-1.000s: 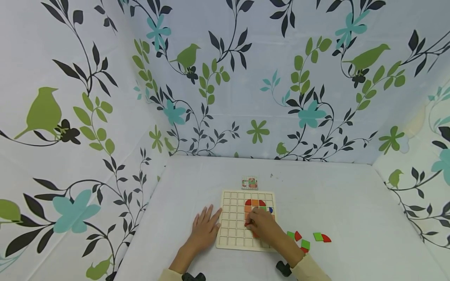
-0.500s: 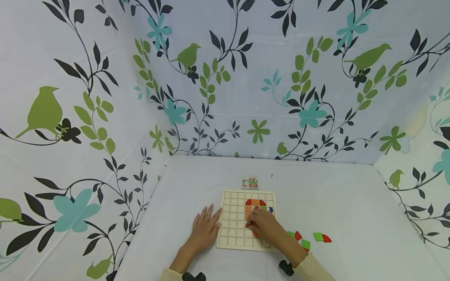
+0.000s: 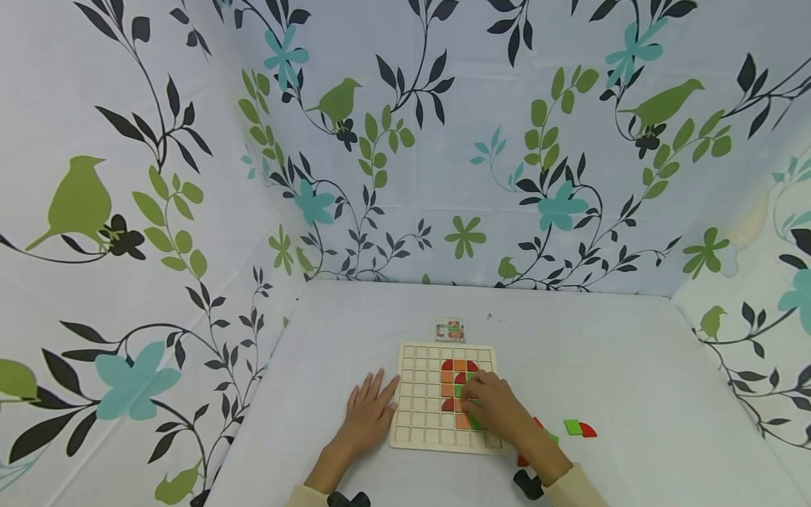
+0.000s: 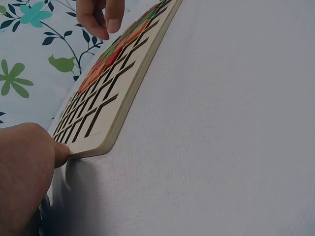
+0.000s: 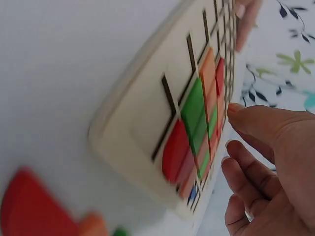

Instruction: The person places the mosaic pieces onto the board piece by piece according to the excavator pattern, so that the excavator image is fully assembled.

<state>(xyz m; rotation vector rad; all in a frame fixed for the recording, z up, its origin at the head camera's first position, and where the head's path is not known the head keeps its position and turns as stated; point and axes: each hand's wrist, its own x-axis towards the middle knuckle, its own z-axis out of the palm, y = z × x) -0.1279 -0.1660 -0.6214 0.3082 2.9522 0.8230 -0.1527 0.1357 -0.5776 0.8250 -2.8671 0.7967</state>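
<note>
A pale wooden grid board lies on the white table with red, orange and green pieces set in its right half. My left hand lies flat at the board's left edge, fingers spread and fingertips at the rim. In the left wrist view, its thumb is against the board's corner. Over the coloured pieces hovers my right hand, fingers loosely bent. The right wrist view shows its thumb apart from the fingers and nothing between them. A red rounded piece sits at the lower left of the coloured group.
Behind the board lies a small pattern card. To the right are a loose green square and a red quarter-circle. More loose pieces lie partly under my right forearm. A patterned cloth hangs behind the table.
My right hand has let go of the red rounded piece, which now lies in the grid, and has shifted slightly right. The left hand has stayed in place.
</note>
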